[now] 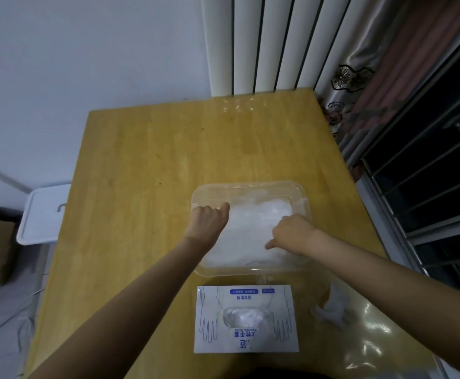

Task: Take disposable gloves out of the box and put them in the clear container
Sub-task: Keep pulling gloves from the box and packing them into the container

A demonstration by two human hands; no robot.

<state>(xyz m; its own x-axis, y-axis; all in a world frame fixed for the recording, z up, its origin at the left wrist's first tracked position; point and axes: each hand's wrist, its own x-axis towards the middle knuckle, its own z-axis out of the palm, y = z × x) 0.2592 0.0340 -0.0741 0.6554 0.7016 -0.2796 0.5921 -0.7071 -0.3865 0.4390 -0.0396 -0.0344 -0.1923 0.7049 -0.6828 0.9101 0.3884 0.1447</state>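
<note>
- A wooden table [141, 173] fills the frame and runs from near to far.
- A clear container [250, 184] sits right of centre, its long axis left to right. It holds a white heap of gloves [253, 228].
- A glove box [250, 343] lies flat just near of the container. Its oval opening [244, 318], also set left to right, shows more film inside.
- The person's left hand [209, 221] is at the container's left wall, fingers curled down into the heap and thumb pointing far. Whether they pinch film cannot be told.
- The right hand [291, 232] rests on the heap's right side with its fingers bent under and hidden, so its hold cannot be told.
- Crumpled loose gloves [333, 310] lie right of the box, nearer the right hand.
- For another pull, the opening likely lies straight back toward the person, about midway between the hands.
</note>
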